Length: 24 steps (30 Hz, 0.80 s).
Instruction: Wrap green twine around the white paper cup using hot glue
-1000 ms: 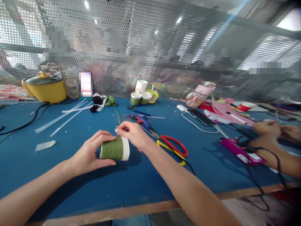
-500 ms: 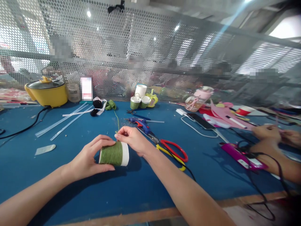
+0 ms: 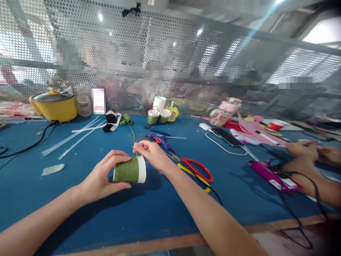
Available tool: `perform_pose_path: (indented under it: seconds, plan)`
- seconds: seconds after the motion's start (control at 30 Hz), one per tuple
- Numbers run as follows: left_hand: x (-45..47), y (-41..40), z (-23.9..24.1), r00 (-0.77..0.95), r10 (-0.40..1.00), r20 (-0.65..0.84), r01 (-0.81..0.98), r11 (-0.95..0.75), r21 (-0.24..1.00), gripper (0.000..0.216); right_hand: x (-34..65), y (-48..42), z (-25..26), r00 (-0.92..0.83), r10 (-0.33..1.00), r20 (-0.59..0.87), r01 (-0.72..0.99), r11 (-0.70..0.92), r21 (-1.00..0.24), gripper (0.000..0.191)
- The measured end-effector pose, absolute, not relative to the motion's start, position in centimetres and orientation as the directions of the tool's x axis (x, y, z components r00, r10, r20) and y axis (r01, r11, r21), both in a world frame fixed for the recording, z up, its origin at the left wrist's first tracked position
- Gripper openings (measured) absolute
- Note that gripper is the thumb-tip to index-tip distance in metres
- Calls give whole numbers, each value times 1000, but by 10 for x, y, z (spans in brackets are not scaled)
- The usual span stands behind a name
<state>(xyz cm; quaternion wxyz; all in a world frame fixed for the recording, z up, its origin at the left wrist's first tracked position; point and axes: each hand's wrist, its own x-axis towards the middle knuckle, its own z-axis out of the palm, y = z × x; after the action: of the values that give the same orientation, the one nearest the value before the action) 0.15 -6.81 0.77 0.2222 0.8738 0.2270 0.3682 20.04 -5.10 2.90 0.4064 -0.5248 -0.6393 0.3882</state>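
My left hand grips a white paper cup lying on its side, fingers over the top and thumb beneath. Green yarn is wound round most of the cup, leaving a white band bare at the right end. Just above the cup, my right hand pinches the loose yarn strand between thumb and fingertips. That strand runs back across the table to a small green yarn bundle.
A blue glue gun and red-and-yellow-handled scissors lie right of my hands. Small yarn-wrapped cups stand at the back. Left are glue sticks and a yellow pot. Another person's hands work beyond a purple power strip.
My right hand has risen slightly above the cup, drawing the pinched strand up with it. The cup has tilted a little in my left hand.
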Motion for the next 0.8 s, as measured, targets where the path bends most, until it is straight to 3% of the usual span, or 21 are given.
perform_pose_path:
  seconds: [0.13, 0.23, 0.37, 0.53, 0.63, 0.8]
  plan:
    - [0, -61, 5, 544, 650, 530, 272, -735, 622, 44, 207, -47, 33, -29, 996, 89, 334, 94, -938, 44]
    - [0, -57, 1, 525, 687, 503, 289, -700, 654, 44, 206, -50, 35, -135, 991, -16, 274, 22, -962, 48]
    - [1, -57, -1, 534, 671, 514, 272, -712, 647, 47, 199, -57, 35, -217, 973, -84, 192, -42, -981, 37]
    - [3, -60, 3, 501, 777, 381, 241, -548, 801, 61, 194, -64, 37, -204, 978, 42, 279, 99, -955, 25]
    - [3, -59, 5, 495, 809, 316, 197, -459, 866, 53, 194, -65, 37, -194, 976, 103, 348, 167, -923, 22]
    - [2, -60, 6, 531, 794, 297, 193, -454, 870, 44, 200, -57, 34, -106, 974, 201, 362, 226, -904, 36]
